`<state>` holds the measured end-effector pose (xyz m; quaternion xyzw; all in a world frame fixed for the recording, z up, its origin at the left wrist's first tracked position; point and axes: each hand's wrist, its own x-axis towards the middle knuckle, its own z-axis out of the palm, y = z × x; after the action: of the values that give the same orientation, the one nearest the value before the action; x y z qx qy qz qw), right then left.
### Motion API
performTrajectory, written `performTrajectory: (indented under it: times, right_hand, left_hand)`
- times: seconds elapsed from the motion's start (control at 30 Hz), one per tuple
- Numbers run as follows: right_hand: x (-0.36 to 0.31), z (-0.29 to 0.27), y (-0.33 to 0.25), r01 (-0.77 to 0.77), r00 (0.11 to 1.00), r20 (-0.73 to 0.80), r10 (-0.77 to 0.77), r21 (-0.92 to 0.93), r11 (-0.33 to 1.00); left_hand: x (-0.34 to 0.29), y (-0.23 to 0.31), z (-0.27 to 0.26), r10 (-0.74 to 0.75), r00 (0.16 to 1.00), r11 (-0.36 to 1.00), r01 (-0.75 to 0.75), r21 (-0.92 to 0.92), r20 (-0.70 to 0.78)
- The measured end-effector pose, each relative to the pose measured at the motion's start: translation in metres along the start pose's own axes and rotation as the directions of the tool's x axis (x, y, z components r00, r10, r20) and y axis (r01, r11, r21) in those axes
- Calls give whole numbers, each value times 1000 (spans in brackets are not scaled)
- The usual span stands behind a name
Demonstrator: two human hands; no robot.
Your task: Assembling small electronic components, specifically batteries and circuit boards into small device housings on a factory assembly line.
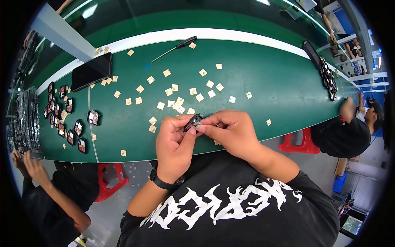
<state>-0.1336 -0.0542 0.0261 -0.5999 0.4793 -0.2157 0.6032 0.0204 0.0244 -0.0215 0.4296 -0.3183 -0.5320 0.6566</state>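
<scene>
Close in front of my chest, above the near edge of the green table, I hold a small black-framed electronic part. My left hand is closed round it, thumb and fingers gripping its frame. From the other side my right hand meets it in a pinch. A small pale piece shows at the right fingertips, but what it is stays too small to make out. Several little cream paper squares lie scattered just beyond my hands.
A screwdriver with a black handle lies at the far side. To the left are a black tablet-like panel and several black-framed parts. A pile of black parts sits far right. People sit on both sides, near red stools.
</scene>
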Motion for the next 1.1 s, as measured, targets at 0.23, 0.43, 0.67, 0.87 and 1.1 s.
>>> performTrajectory:
  times: [0.23,0.43,0.67,0.87,1.1]
  right_hand:
    - [8,2,7,162,985,-38,-165,-77,984]
    - [25,-9,-3,-99,988,132,86,100,990]
    - [24,-8,-2,-145,979,159,125,117,983]
    - [6,-18,-12,-201,969,179,172,160,966]
    - [-2,-91,-4,102,994,-55,-93,185,977]
  left_hand:
    - [-1,4,-2,18,999,998,-14,-67,49]
    - [-3,5,-14,-25,991,999,30,-37,130]
    - [-1,7,-3,51,992,997,-58,52,118]
    - [2,30,-2,-241,954,949,193,250,179]
    - [-4,58,2,-305,928,933,247,262,214]
